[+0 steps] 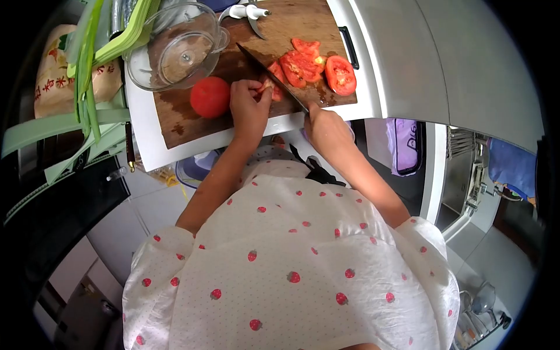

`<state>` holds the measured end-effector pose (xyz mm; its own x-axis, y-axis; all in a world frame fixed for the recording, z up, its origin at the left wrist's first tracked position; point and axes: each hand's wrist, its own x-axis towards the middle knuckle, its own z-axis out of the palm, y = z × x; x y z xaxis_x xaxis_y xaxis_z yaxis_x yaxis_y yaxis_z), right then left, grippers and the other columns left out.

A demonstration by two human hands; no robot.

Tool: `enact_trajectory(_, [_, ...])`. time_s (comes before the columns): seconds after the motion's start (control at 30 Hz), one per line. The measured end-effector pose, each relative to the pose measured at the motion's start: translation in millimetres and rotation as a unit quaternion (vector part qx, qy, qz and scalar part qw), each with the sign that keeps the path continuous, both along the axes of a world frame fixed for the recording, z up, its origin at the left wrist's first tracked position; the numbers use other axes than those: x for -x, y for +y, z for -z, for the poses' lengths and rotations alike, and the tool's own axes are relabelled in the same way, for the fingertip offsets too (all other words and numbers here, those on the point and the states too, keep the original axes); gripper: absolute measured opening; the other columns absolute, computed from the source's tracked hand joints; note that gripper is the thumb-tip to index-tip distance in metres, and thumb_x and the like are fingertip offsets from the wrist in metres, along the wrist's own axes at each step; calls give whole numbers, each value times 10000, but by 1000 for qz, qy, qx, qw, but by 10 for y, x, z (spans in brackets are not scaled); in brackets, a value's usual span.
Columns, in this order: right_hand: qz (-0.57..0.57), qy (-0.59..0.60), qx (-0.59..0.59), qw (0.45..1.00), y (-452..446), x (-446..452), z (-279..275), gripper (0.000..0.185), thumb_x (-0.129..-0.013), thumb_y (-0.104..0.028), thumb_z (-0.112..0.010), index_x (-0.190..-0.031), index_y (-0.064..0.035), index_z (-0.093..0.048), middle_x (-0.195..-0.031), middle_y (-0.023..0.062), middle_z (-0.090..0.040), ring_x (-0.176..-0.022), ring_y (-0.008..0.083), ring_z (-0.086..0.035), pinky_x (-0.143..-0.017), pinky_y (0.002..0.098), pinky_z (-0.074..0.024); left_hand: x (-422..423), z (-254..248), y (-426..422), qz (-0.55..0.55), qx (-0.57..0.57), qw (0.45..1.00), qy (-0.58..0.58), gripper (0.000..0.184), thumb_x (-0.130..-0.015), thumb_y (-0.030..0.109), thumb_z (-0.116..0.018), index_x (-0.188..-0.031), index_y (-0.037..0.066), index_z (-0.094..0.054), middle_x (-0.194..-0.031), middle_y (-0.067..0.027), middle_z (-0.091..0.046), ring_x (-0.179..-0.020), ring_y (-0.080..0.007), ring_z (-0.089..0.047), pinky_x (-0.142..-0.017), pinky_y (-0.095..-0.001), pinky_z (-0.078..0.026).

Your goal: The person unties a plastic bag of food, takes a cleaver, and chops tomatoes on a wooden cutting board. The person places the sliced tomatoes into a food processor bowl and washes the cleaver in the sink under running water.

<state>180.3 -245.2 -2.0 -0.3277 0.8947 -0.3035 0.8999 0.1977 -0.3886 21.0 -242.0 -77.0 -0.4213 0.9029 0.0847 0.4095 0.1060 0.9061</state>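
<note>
My right hand (pixel 326 129) is wrapped round the handle of a knife (pixel 274 79), whose dark blade slants up and left across the wooden cutting board (pixel 175 125). Just left of the blade, the bent fingers of my left hand (pixel 249 111) hold a tomato piece (pixel 269 86). A whole red tomato (pixel 210 97) sits beside that hand on its left. To the right of the blade lie cut tomato pieces (pixel 301 65) and a tomato half (pixel 340 75) with its cut face up.
A clear glass bowl (pixel 185 57) stands on the board's left part, near a white bladed attachment (pixel 247 11). Green onions (pixel 86 76) hang over a green rack (pixel 55 129) at the left, by a printed bag (pixel 51 87). A black handle (pixel 349 48) is at the right.
</note>
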Motion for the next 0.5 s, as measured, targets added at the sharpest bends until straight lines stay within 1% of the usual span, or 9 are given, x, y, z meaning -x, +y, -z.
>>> enact_trajectory(0.03, [4,19,-23,1000,23,46,69,197,-839,-103,-520,-996,14,-542,-691,277,-573,-703,433,-581,-646,502,-452,-2,15,-3,-3,1,1000,0,207,-760,87,-696,-885,-15,-566,-851,-98,-539,-726,-180,-561,-657,-290,-473])
enact_trajectory(0.1, [11,38,-43,998,54,64,106,195,-837,-101,-522,-988,21,-542,-695,277,-574,-708,436,-580,-646,502,-448,-11,62,-22,-5,-46,999,-5,190,-754,46,-670,-879,1,-534,-858,-123,-508,-728,-235,-538,-669,-339,-468])
enact_trajectory(0.23, [49,76,-29,996,69,-60,28,229,-845,-108,-535,-1019,40,-542,-724,279,-581,-738,440,-582,-656,479,-451,-46,137,-7,-13,-70,997,-21,162,-770,34,-644,-884,3,-534,-865,-122,-510,-753,-237,-537,-681,-336,-468])
enact_trajectory(0.3, [73,101,-10,992,12,-107,-83,269,-862,-127,-542,-1076,37,-538,-732,277,-585,-745,433,-588,-651,454,-458,-45,155,-1,-22,-75,997,18,153,-800,64,-645,-905,-7,-560,-861,-105,-536,-740,-199,-559,-681,-309,-473])
enact_trajectory(0.33, [75,100,-9,992,-41,-129,-177,269,-862,-127,-542,-1076,37,-538,-732,277,-585,-745,433,-588,-651,454,-458,-38,154,-12,-20,-74,997,17,153,-800,64,-645,-905,-7,-560,-861,-105,-536,-740,-199,-559,-681,-309,-473])
enact_trajectory(0.4, [83,102,46,990,-117,-179,-361,265,-869,-132,-539,-1077,33,-539,-741,275,-585,-742,426,-590,-647,450,-457,-20,135,-5,-7,-63,996,69,154,-789,56,-653,-893,-4,-556,-820,-101,-534,-726,-201,-555,-672,-311,-469])
enact_trajectory(0.43, [53,106,42,992,-154,-217,-423,265,-870,-129,-535,-1085,24,-537,-742,268,-584,-742,421,-588,-651,449,-456,-20,130,-5,-8,-63,996,69,154,-789,56,-653,-893,-4,-556,-820,-101,-534,-726,-201,-555,-672,-311,-469])
enact_trajectory(0.47, [54,106,42,992,-182,-234,-422,265,-870,-129,-535,-1085,24,-537,-742,268,-584,-742,421,-588,-651,449,-456,-16,127,-12,-6,-60,996,66,153,-786,53,-654,-885,-4,-553,-802,-98,-532,-714,-201,-550,-665,-311,-464])
enact_trajectory(0.5, [38,75,47,995,-204,-247,-409,266,-865,-126,-538,-1088,18,-538,-735,262,-584,-737,421,-585,-651,454,-455,-12,122,-17,-5,-56,996,63,152,-783,50,-656,-878,-3,-550,-784,-96,-530,-702,-200,-545,-657,-312,-460])
